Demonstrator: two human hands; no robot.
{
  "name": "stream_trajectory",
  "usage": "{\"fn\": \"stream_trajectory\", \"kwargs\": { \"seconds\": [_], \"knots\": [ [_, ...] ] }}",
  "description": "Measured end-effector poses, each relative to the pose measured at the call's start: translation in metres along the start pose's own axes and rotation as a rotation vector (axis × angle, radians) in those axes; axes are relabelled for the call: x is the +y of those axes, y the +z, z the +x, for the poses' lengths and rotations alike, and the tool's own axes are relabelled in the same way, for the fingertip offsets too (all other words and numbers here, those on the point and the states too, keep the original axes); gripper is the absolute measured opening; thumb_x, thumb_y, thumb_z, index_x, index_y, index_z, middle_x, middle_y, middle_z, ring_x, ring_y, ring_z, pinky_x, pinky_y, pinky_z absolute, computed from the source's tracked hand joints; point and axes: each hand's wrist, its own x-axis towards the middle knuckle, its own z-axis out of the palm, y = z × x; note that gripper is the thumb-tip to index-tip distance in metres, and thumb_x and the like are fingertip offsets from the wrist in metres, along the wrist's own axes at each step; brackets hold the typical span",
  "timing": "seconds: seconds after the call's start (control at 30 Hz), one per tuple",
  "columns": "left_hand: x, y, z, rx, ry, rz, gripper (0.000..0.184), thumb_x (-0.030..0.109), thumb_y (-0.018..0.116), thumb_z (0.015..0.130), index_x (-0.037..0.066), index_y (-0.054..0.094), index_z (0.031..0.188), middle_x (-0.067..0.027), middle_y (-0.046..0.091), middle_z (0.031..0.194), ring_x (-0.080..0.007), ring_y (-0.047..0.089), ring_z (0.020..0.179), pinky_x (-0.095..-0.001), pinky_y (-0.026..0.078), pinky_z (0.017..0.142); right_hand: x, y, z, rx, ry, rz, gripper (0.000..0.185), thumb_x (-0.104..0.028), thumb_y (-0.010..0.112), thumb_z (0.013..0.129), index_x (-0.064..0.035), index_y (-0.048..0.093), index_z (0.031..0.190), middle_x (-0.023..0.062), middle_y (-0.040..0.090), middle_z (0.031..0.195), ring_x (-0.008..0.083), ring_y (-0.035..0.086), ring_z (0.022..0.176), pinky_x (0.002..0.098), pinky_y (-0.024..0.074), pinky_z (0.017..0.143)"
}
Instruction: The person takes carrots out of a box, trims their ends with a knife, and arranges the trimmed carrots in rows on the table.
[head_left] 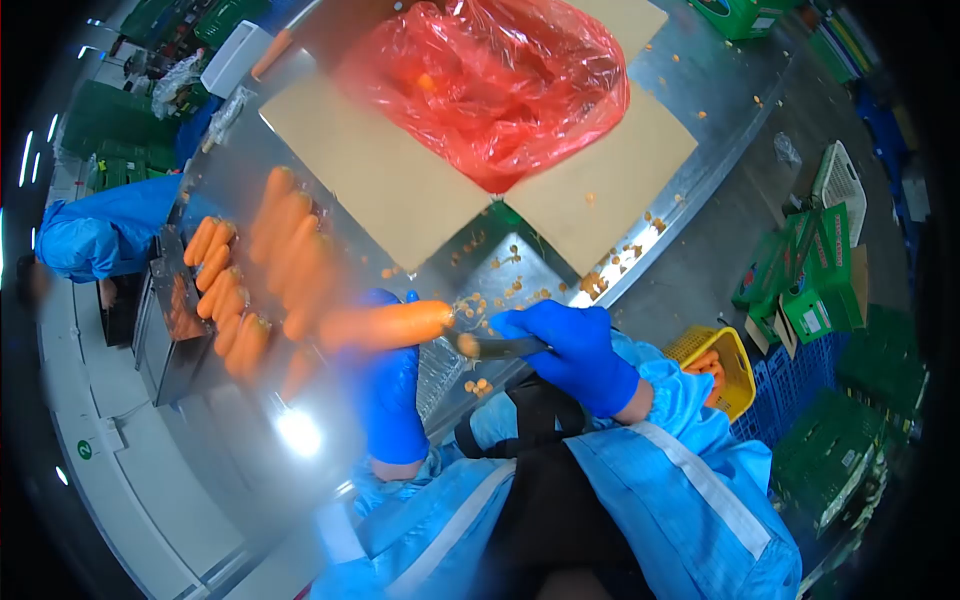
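In my left hand, gloved in blue, lies a large carrot, its thick end pointing right. My right hand, also in a blue glove, is closed around a knife. The blade's far end is at the carrot's thick end, with a small orange slice on it. Beyond both hands stands an open cardboard box lined with a red plastic bag. Rows of carrots lie on the metal table to the left, partly blurred.
Carrot scraps are scattered over the metal table. A yellow basket with carrots stands low at my right. Green boxes and crates are on the floor further right. Another person in blue is at the far left.
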Motion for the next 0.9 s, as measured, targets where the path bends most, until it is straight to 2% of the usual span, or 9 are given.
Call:
{"fn": "stream_trajectory", "kwargs": {
  "seconds": [0.1,0.33,0.43,0.5,0.57,0.6,0.7,0.73,0.9],
  "knots": [
    [0.006,0.019,-0.021,-0.049,-0.049,0.388,0.068,0.013,0.069,0.074,0.0,0.037,0.132,-0.0167,0.047,0.127,-0.0362,0.042,0.128,-0.0548,0.023,0.117,-0.009,0.01,0.008,0.01,-0.096,-0.113,0.03,-0.023,0.073,0.076,-0.0172,0.068,0.105,0.0021,0.063,0.081,0.0182,0.065,0.066,0.0308,0.0482,0.053],
    [-0.008,0.02,-0.032,0.065,-0.139,0.112,0.072,0.014,0.066,0.075,0.0,0.034,0.137,-0.0193,0.043,0.135,-0.0399,0.037,0.132,-0.0555,0.023,0.117,-0.014,0.016,0.009,0.028,-0.116,-0.129,0.027,-0.022,0.072,0.076,-0.0176,0.067,0.102,0.0031,0.062,0.081,0.0201,0.065,0.068,0.0308,0.0489,0.055],
    [-0.012,0.014,-0.035,0.009,-0.123,0.253,0.07,0.014,0.066,0.074,-0.001,0.036,0.136,-0.0186,0.044,0.135,-0.0387,0.039,0.13,-0.054,0.026,0.115,-0.011,0.014,0.005,-0.024,-0.075,-0.168,0.026,-0.021,0.071,0.076,-0.0163,0.069,0.101,0.0045,0.064,0.082,0.02,0.066,0.069,0.0303,0.0497,0.056],
    [-0.01,0.015,-0.036,0.068,-0.194,-0.047,0.057,0.015,0.066,0.078,0.002,0.043,0.129,-0.0158,0.048,0.125,-0.0331,0.044,0.122,-0.049,0.033,0.108,0.009,0.017,-0.009,-0.025,0.131,-0.056,0.023,-0.019,0.07,0.079,-0.0137,0.071,0.101,0.0065,0.067,0.083,0.0201,0.068,0.07,0.0296,0.0507,0.058],
    [0.001,0.027,-0.03,0.276,-0.351,-0.991,0.033,0.018,0.066,0.087,0.006,0.054,0.115,-0.011,0.056,0.108,-0.0235,0.052,0.108,-0.0404,0.044,0.095,0.064,0.031,-0.034,0.052,0.459,0.209,0.019,-0.017,0.067,0.083,-0.0106,0.072,0.1,0.0084,0.069,0.083,0.0195,0.069,0.071,0.0287,0.0516,0.061],
    [0.002,0.018,-0.03,0.141,-0.374,-1.256,0.058,0.01,0.066,0.071,0.002,0.048,0.126,-0.0143,0.053,0.121,-0.0302,0.05,0.117,-0.0506,0.034,0.109,0.064,0.024,-0.035,-0.001,0.516,0.212,0.018,-0.016,0.066,0.086,-0.0066,0.072,0.1,0.0091,0.07,0.084,0.0169,0.068,0.072,0.0275,0.0518,0.064],
    [0.003,0.012,-0.028,0.054,-0.232,-0.825,0.056,0.008,0.065,0.069,0.005,0.05,0.123,-0.012,0.054,0.116,-0.0298,0.051,0.114,-0.052,0.034,0.109,0.052,0.019,-0.054,-0.132,0.654,0.283,0.02,-0.015,0.061,0.093,0.0021,0.07,0.099,0.0106,0.073,0.088,0.0122,0.067,0.074,0.0256,0.0522,0.069],
    [0.012,0.027,-0.028,0.003,-0.226,-0.842,0.045,0.014,0.07,0.078,0.009,0.051,0.118,-0.0086,0.055,0.109,-0.0295,0.054,0.109,-0.055,0.037,0.106,0.056,0.026,-0.056,-0.136,0.659,0.338,0.021,-0.015,0.06,0.093,0.003,0.07,0.099,0.0106,0.073,0.088,0.0126,0.067,0.074,0.026,0.0523,0.07],
    [0.027,-0.022,-0.033,-0.006,0.038,-0.513,0.062,0.0,0.07,0.067,0.008,0.048,0.125,-0.0085,0.054,0.116,-0.0314,0.052,0.115,-0.059,0.032,0.112,0.082,0.045,-0.061,-0.204,0.715,0.321,0.022,-0.015,0.059,0.094,0.0038,0.07,0.098,0.0097,0.073,0.086,0.0129,0.067,0.074,0.0264,0.0514,0.07]
  ]
}}
